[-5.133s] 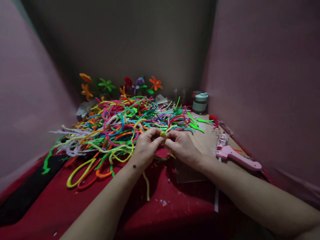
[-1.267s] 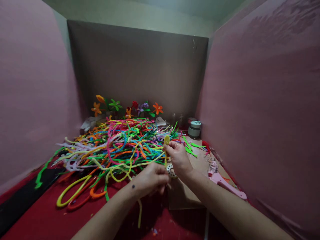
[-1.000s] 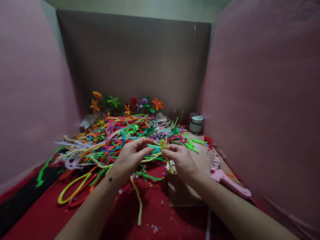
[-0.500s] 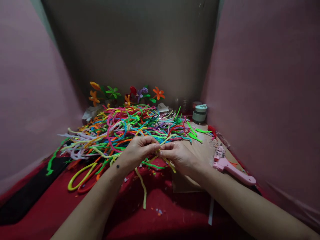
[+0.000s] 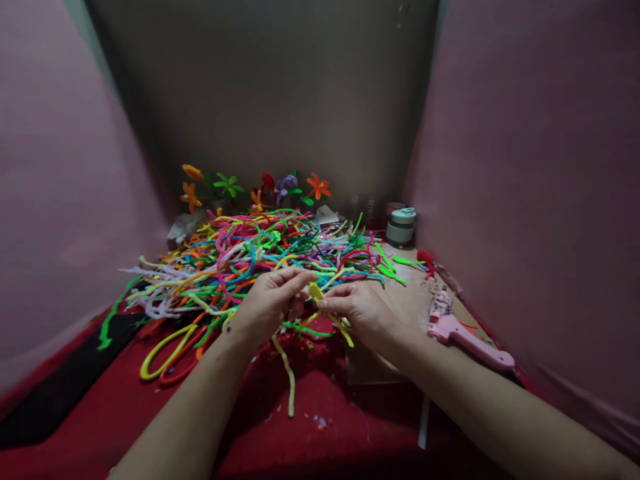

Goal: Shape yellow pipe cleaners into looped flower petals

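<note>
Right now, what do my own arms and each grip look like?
Your left arm and right arm are bare along the forearms that show, with no sleeves, watch or bracelet visible. The left grip and right grip are ungloved hands; no ring shows, though some fingers are hidden. A small, dark, round mark sits near the left wrist.

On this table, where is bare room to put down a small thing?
The red cloth is mostly bare between the black strip and the left forearm. A narrower bare patch of cardboard lies between the right hand and the pink glue gun. Crowded: the heap of fuzzy stems and the flowers behind it.
</note>
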`<state>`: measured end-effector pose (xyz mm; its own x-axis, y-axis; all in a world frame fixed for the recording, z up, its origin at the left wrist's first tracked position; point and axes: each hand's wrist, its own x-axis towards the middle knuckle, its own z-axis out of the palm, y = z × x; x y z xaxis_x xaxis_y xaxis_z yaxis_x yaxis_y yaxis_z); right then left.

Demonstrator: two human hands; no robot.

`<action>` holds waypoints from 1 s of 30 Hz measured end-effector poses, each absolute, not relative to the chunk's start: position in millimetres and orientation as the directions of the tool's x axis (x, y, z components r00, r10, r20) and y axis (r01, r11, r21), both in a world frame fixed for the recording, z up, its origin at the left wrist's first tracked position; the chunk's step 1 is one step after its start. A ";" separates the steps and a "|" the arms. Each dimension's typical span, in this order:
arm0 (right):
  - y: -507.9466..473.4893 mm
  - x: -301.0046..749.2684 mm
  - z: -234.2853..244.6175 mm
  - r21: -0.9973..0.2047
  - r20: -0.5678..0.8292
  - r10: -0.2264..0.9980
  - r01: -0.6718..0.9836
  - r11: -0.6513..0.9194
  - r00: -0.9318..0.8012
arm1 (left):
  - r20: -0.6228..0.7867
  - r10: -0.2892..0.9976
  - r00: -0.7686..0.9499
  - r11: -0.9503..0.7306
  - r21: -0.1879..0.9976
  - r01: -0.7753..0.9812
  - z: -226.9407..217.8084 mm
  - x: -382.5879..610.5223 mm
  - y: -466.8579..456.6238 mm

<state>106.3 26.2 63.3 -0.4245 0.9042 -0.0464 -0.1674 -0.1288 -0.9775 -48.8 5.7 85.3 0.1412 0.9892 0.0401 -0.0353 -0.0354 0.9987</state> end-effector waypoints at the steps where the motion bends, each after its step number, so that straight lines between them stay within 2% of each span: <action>1: 26.9 106.5 62.5 -0.975 -0.047 0.902 -0.176 -0.135 -0.430 | 0.031 0.989 0.148 -0.020 0.997 -0.075 84.1 -49.5 6.0; 5: 31.3 107.4 55.6 -0.965 -0.028 0.877 -0.216 -0.149 -0.480 | 0.013 0.987 0.158 -0.005 0.999 -0.051 83.0 -47.0 6.9; 9: 32.3 108.4 55.0 -0.973 -0.022 0.865 -0.187 -0.133 -0.502 | 0.075 0.991 0.111 -0.080 0.996 0.039 86.2 -40.0 4.6; 11: 31.9 109.0 56.9 -0.980 -0.030 0.862 -0.157 -0.126 -0.506 | 0.148 0.986 0.079 -0.160 0.970 0.181 88.2 -37.7 2.2; 14: 31.9 109.8 58.4 -0.985 -0.003 0.867 -0.147 -0.088 -0.498 | 0.277 0.958 0.074 -0.283 0.871 0.402 90.9 -38.0 -0.2; 16: 32.5 110.3 57.6 -0.988 0.031 0.874 -0.147 -0.047 -0.485 | 0.245 0.963 0.111 -0.269 0.882 0.387 92.3 -40.9 0.4; 20: 33.0 111.3 55.7 -0.992 0.042 0.863 -0.123 -0.024 -0.504 | 0.066 0.984 0.163 -0.112 0.950 0.291 93.2 -49.4 5.6; 23: 32.1 112.9 58.0 -0.994 0.005 0.836 -0.092 -0.054 -0.549 | 0.066 0.982 0.179 -0.124 0.933 0.337 94.1 -55.0 7.9; 28: 32.7 114.9 62.3 -0.990 -0.003 0.769 -0.106 -0.092 -0.639 | 0.091 0.949 0.303 -0.198 0.917 0.345 98.8 -60.0 5.7; 30: 34.3 114.7 61.4 -0.986 -0.004 0.753 -0.122 -0.112 -0.658 | 0.105 0.953 0.284 -0.207 0.910 0.359 98.8 -57.6 3.8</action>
